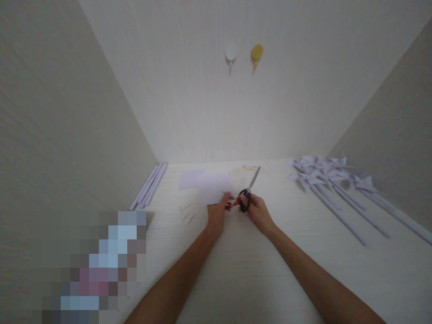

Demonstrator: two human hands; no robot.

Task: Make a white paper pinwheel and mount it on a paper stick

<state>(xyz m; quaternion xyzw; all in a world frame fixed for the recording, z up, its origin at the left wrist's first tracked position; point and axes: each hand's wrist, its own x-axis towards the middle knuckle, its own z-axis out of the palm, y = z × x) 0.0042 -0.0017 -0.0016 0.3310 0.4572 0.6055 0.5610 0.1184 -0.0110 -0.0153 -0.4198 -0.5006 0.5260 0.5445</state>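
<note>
My left hand [217, 215] is closed, fingertips pinched together at the lower right corner of a white paper sheet [212, 185]. A short thin stick [223, 192] seems to poke out by its thumb; the rest is hidden by the fingers. In my right hand [259, 212] are scissors [248, 194] with black handles, their blades together and pointing up and away to the right. Fingertips of both hands nearly meet. Beneath the sheet's left side lies another white paper piece [189, 179].
Thin wooden sticks [187, 212] lie left of my hands, with small light bits [249, 168] beyond the scissors. Rolled paper tubes [150, 185] rest at the left wall. Several paper pinwheels [317, 173] on paper sticks lie right. Two hooks [257, 52] are on the back wall. A pixelated patch covers the lower left.
</note>
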